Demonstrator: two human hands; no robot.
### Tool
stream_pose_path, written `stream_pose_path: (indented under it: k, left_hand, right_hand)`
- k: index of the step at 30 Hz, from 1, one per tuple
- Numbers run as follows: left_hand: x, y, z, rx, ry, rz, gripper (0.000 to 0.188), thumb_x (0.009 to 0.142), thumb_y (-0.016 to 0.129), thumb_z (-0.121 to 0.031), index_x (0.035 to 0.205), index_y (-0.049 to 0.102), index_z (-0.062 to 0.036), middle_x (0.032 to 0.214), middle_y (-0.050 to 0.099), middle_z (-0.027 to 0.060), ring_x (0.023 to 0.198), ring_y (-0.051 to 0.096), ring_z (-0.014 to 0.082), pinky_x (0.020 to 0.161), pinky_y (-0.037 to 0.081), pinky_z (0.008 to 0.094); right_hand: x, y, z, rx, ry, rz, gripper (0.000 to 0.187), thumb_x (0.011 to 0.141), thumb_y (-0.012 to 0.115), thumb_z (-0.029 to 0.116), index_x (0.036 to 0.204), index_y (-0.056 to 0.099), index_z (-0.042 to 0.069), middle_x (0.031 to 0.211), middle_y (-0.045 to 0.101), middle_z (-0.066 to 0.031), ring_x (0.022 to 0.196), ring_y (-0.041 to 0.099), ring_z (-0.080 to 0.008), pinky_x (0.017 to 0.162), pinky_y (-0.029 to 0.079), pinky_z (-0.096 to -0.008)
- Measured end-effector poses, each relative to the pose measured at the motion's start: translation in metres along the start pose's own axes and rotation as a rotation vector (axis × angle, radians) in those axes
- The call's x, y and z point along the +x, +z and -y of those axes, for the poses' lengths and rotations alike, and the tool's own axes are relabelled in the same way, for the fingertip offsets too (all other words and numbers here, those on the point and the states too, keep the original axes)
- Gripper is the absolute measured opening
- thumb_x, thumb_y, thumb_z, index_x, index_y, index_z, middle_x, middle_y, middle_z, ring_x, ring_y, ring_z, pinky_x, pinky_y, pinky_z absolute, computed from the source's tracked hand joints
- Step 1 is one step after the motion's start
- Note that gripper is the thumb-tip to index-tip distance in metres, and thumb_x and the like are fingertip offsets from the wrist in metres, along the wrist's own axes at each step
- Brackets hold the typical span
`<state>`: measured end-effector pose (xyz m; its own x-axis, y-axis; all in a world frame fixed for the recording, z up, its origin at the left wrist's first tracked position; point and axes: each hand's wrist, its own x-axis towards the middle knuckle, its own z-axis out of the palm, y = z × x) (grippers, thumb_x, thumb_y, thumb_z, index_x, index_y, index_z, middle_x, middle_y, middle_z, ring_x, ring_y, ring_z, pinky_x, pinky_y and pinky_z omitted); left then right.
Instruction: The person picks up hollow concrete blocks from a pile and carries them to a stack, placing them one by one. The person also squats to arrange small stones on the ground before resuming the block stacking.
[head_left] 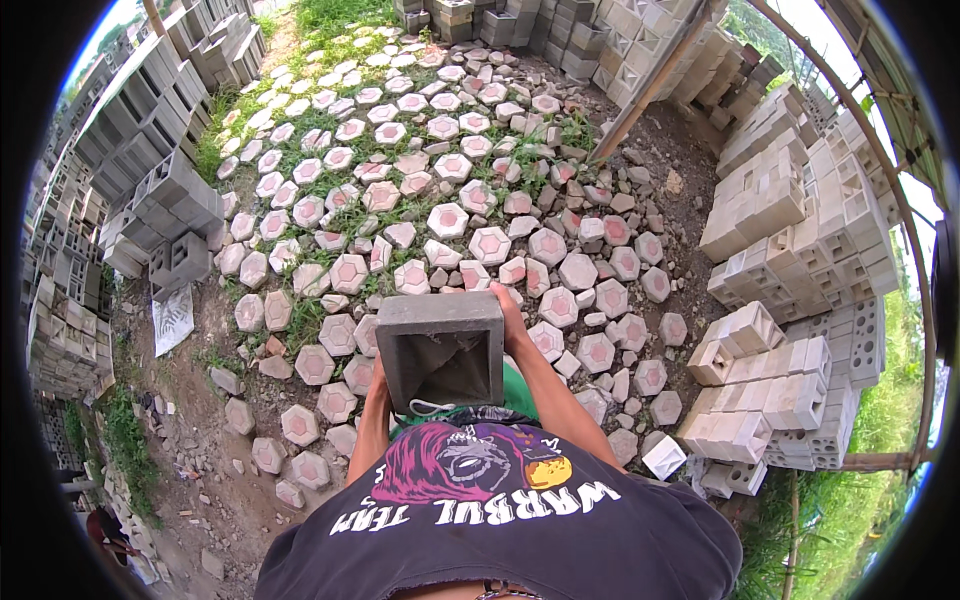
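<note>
A grey hollow concrete block (438, 313), square-rimmed with a deep dark recess, is held up close in front of my body. My right hand (510, 318) grips its right side, with the fingers near the far upper corner. On the opposite side my left hand (379, 380) supports the block; most of its fingers are hidden behind the block's edge. A thin white drawstring (431, 407) and green shorts (518, 392) show just below the block.
Hexagonal paving stones (449, 219) with reddish centres cover the ground ahead, mixed with rubble and grass. Grey blocks (178, 200) are stacked at left, pale blocks (765, 215) at right. A wooden post (655, 90) leans beyond. Another person (110, 530) appears at lower left.
</note>
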<state>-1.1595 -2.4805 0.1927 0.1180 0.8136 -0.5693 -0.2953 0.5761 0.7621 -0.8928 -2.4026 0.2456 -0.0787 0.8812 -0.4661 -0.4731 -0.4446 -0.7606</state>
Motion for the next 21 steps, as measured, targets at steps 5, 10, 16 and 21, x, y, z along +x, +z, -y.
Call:
stream_pose_path:
  k: [5, 10, 16, 21]
  left_hand:
    - [0.078, 0.039, -0.058, -0.036, -0.018, 0.005, 0.055, 0.100, 0.042, -0.048, 0.136, 0.050, -0.0069, 0.118, 0.062, 0.0066, 0.098, 0.061, 0.0160, 0.084, 0.051, 0.0310]
    - [0.157, 0.073, -0.108, -0.026, -0.043, 0.038, 0.055, 0.100, 0.042, -0.048, 0.136, 0.050, -0.0070, 0.118, 0.063, 0.0064, 0.098, 0.061, 0.0160, 0.084, 0.051, 0.0312]
    - [0.286, 0.100, -0.153, 0.029, -0.045, 0.095, 0.056, 0.099, 0.042, -0.050, 0.130, 0.056, -0.0055, 0.113, 0.065, 0.0064, 0.095, 0.060, 0.0155, 0.082, 0.050, 0.0321]
    - [0.411, 0.123, -0.224, 0.176, -0.003, 0.192, 0.060, 0.099, 0.042, -0.055, 0.119, 0.065, -0.0035, 0.105, 0.067, 0.0063, 0.090, 0.060, 0.0140, 0.077, 0.049, 0.0305]
  right_hand:
    - [0.055, -0.021, 0.064, -0.019, -0.066, -0.077, 0.044, 0.096, 0.047, 0.048, 0.096, 0.062, 0.006, 0.088, 0.064, -0.0048, 0.079, 0.059, -0.0148, 0.075, 0.046, -0.0301]
    - [0.123, -0.045, 0.091, 0.132, -0.019, -0.091, 0.050, 0.094, 0.048, 0.054, 0.100, 0.062, 0.006, 0.092, 0.065, -0.0061, 0.084, 0.061, -0.0168, 0.079, 0.048, -0.0313]
    - [0.211, -0.056, 0.138, 0.190, -0.068, -0.186, 0.049, 0.098, 0.044, 0.053, 0.101, 0.062, 0.007, 0.093, 0.065, -0.0055, 0.082, 0.060, -0.0165, 0.078, 0.048, -0.0323]
    - [0.307, -0.058, 0.186, 0.275, -0.154, -0.223, 0.053, 0.097, 0.043, 0.054, 0.100, 0.063, 0.006, 0.093, 0.066, -0.0067, 0.085, 0.062, -0.0179, 0.080, 0.049, -0.0336]
